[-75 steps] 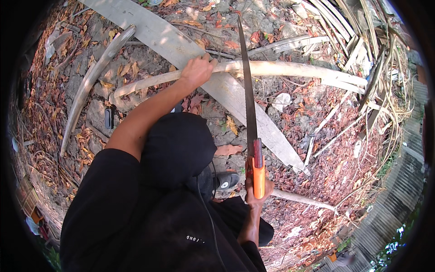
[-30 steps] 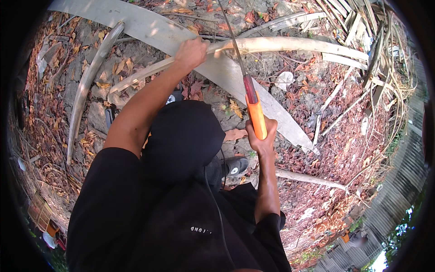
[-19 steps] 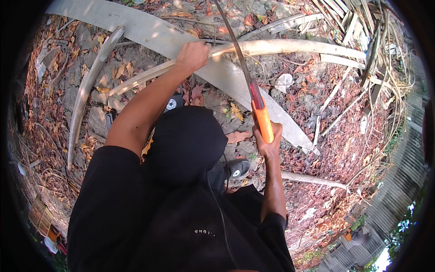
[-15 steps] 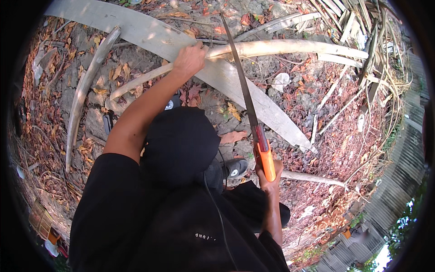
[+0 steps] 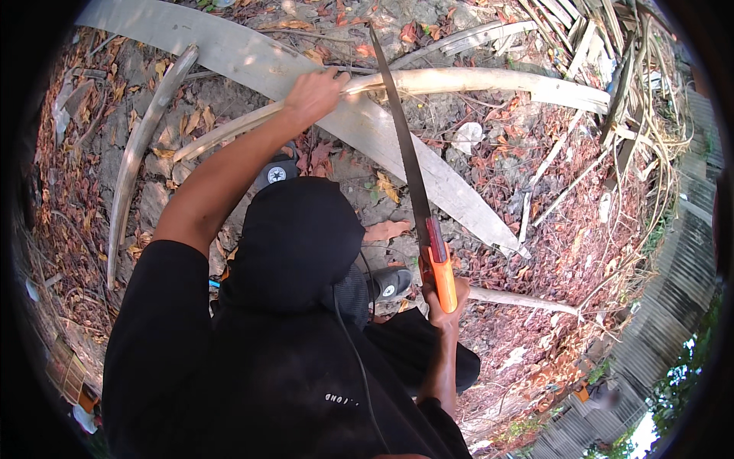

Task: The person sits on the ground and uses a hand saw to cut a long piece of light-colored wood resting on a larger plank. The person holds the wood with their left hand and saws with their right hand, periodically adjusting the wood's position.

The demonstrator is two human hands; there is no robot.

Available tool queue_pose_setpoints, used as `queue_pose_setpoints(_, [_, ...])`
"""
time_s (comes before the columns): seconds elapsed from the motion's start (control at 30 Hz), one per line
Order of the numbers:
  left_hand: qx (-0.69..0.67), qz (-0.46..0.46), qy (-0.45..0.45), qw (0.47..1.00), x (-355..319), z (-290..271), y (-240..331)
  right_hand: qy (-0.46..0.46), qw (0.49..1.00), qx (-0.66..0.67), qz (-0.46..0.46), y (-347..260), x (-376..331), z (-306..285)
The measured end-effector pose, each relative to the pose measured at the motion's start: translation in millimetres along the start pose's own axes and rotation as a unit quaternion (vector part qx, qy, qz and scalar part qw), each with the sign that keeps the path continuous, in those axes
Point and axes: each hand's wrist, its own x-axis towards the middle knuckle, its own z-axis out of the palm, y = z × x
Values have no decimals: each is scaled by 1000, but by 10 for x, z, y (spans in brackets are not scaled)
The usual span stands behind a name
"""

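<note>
Person bent forward over leaf-littered ground, black hood and shirt filling the lower middle of the view.

Nearest: right hand [image 5: 446, 300] wrapped shut around the orange handle [image 5: 441, 273] of a hand saw, well back from the pale branch [image 5: 474, 79] and close to the person's body. A dark shoe [image 5: 388, 282] sits just left of that hand.

From the handle the saw blade [image 5: 404, 145] runs up and slightly left, long axis nearly at right angles to the branch. It meets the branch just right of the left hand; the tip pokes a little way beyond the branch on the far side.

Farther out: left hand [image 5: 315, 90] closed over the branch, arm stretched nearly straight. This hand is the one on the branch; the right hand touches only the saw.

The branch itself lies crosswise, long axis left to right. Its thin end drops toward the lower left of the left hand; its thicker, paler end points right, toward a heap of dry sticks [image 5: 612, 53]. It rests across a broad grey plank [image 5: 321, 84], which slants from above and left of the branch down to the right, ending near the saw handle's level.

A second curved grey stem [image 5: 141, 145] lies apart, left of the branch's thin end.
</note>
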Motion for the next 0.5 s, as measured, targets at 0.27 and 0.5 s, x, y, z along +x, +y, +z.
queue_pose_setpoints(0.27, [-42, -30, -42, 998, 70, -149, 61, -11, 997, 31, 70, -290, 35, -292])
queue_pose_setpoints(0.5, [-49, -28, -28, 998, 62, -105, 78, -17, 1000, -21, 10, -278, 707, 73])
